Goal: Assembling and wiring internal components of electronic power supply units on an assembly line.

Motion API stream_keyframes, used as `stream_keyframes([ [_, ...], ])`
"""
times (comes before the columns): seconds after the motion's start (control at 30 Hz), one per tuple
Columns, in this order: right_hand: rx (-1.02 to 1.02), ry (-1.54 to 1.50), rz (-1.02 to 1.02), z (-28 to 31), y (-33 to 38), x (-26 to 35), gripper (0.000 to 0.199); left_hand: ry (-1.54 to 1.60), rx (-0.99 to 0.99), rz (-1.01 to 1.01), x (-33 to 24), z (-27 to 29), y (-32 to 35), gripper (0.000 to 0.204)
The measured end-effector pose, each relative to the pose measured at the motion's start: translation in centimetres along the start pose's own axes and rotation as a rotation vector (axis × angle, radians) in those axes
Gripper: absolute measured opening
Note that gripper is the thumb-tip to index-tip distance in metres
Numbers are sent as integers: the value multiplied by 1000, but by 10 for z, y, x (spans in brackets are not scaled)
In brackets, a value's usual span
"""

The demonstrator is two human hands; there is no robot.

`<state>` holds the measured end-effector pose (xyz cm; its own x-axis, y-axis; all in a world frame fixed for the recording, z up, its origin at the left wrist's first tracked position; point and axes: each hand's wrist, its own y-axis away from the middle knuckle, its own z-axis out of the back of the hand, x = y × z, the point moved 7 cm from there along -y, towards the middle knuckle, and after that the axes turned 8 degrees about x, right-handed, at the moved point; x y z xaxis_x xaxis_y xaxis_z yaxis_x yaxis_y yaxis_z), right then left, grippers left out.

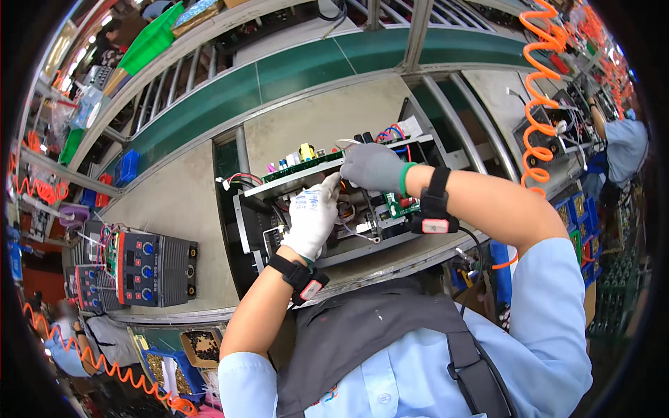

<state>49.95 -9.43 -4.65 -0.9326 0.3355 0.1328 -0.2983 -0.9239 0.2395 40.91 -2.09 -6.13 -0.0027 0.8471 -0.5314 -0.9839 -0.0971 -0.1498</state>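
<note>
An open metal equipment chassis (242,221) lies in front of me, with wires and circuit boards inside. Along its far side runs a green circuit board (296,168) carrying a yellow component (306,151) and other parts. My left hand (311,219), in a white glove, reaches over the near side, its fingers bent and pressed together at the chassis middle. My right hand (374,168), in a grey glove, curls over the board's edge, fingertips close to the left ones. Whatever the fingertips hold is hidden. Another green board (401,206) sits below my right wrist.
Two finished-looking boxes with blue knobs (143,268) stand on the bench at left. Metal rollers (456,125) lie right of the chassis. An orange coiled hose (536,90) hangs at right. Blue parts bins (167,373) sit below the bench; co-workers (625,150) are at both sides.
</note>
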Motion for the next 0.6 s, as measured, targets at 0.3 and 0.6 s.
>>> stream_keyframes([
  [0.3,-221,-674,-459,57,94,-103,38,-369,518,-109,3,-21,-12,18],
  [0.6,-459,-990,-586,-75,155,-90,75,-307,446,-52,-2,-15,-24,14],
])
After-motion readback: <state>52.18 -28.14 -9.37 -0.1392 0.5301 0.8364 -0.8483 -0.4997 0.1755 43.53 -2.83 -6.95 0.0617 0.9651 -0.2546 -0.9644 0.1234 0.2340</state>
